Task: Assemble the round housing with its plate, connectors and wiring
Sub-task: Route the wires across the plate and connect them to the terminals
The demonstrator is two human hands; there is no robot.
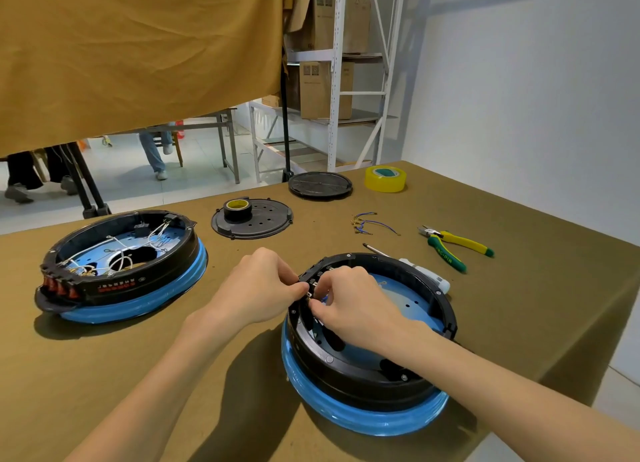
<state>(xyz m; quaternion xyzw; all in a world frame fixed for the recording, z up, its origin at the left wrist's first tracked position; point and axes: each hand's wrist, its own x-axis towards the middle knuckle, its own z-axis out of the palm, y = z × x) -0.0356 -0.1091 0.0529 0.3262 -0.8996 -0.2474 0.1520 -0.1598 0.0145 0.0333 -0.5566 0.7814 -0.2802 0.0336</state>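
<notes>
I count two round housings on the olive-covered table (485,198): the near housing (367,375) at lower centre-right of the frame, black ring on a blue base, and a second housing (121,271) at centre-left, already strung with white wiring. Two black plates lie toward the top of the table: one plate (263,224) at centre carrying a roll of black tape (237,209), and a second plate (320,184) further up. One yellow tape roll (385,179) stands just right of that second plate. One loose bundle of blue wires (370,223) lies right of centre; one pair of green-and-yellow pliers (453,245) sits further right. One white-handled screwdriver (426,274) lies against the near housing's upper edge, largely hidden behind the ring.

Both forearms enter from the bottom edge and converge on the near housing's upper-left rim. My left hand (258,286) has its fingers curled, tips pressed against the outside of the rim. My right hand (349,304) reaches over the rim from inside, thumb and forefinger pinching a small connector (310,295) at the inner wall.

The connector is mostly covered by fingertips; I cannot make out its type. A blue wire end shows beside it, barely visible. The left hand's exact hold is unclear.
</notes>
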